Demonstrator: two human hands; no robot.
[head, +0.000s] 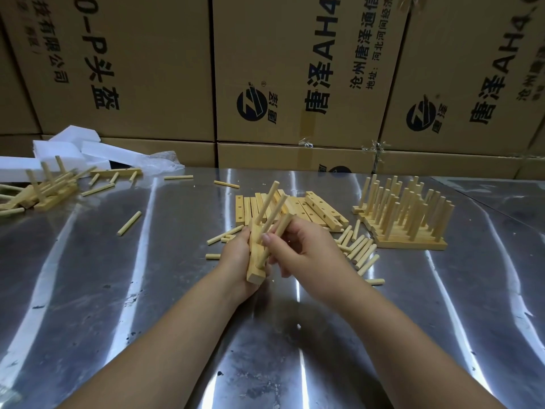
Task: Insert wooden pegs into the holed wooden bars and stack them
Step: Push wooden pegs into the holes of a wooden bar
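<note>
My left hand grips a holed wooden bar held nearly on end above the table. Two pegs stick out of its upper holes. My right hand pinches a third peg whose lower end sits at the bar's lowest hole. Behind my hands lie several empty holed bars. Loose pegs are scattered to the right of my hands and a few to the left. A stack of finished bars with upright pegs stands at the right.
The metal table carries stray pegs at the left. Another heap of pegged bars lies at the far left beside white foam blocks. Cardboard boxes wall off the back.
</note>
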